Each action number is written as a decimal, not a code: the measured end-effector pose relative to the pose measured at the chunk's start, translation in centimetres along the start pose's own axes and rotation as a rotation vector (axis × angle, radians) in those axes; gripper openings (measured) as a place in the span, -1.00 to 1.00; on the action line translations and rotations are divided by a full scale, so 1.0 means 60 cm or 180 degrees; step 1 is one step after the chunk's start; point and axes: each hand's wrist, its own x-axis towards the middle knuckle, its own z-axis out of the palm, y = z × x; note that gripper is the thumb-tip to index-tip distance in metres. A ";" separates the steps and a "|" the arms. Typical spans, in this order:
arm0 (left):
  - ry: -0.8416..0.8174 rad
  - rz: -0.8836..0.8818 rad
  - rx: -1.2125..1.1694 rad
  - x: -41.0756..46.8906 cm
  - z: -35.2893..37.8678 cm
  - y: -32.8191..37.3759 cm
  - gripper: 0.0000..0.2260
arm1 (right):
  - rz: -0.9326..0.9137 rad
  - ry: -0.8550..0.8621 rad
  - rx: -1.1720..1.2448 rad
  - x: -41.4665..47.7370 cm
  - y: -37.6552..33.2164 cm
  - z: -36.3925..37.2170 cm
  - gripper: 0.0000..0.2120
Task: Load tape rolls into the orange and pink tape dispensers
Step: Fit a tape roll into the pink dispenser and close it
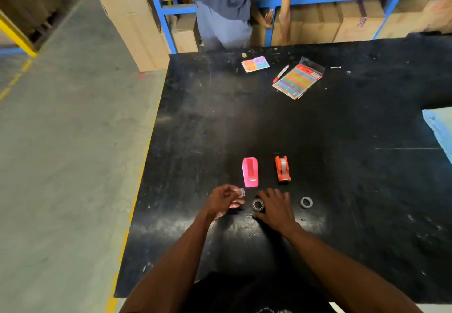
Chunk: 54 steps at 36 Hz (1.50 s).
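Observation:
On the black table (318,129) stand a pink tape dispenser (250,172) with an empty slot and, to its right, an orange tape dispenser (283,168) with a clear tape roll seated in it. My left hand (223,201) is just below the pink dispenser, its fingers pinched on a small clear tape roll (241,192). My right hand (275,208) lies flat with fingers spread beside a dark ring-shaped tape core (257,205), touching it. A second grey ring (306,202) lies apart to the right.
At the table's far side lie a sheet of coloured sticky notes (255,64), a red pen (280,73) and a packet of coloured strips (299,79). A person (227,7) bends at the blue shelving behind. A blue cloth (440,126) hangs over the right edge.

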 end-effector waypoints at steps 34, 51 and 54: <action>-0.0006 0.0404 0.0211 -0.005 -0.009 0.008 -0.84 | -0.0033 0.0091 0.3288 0.004 -0.035 -0.094 -0.68; 0.0249 -0.0022 -0.0554 0.017 0.015 0.026 -0.91 | -0.0280 0.0234 0.3085 0.014 -0.019 -0.130 -0.65; 0.0219 -0.0027 -0.0682 0.016 0.020 0.028 -0.91 | -0.0320 0.0207 0.3073 0.015 -0.017 -0.134 -0.65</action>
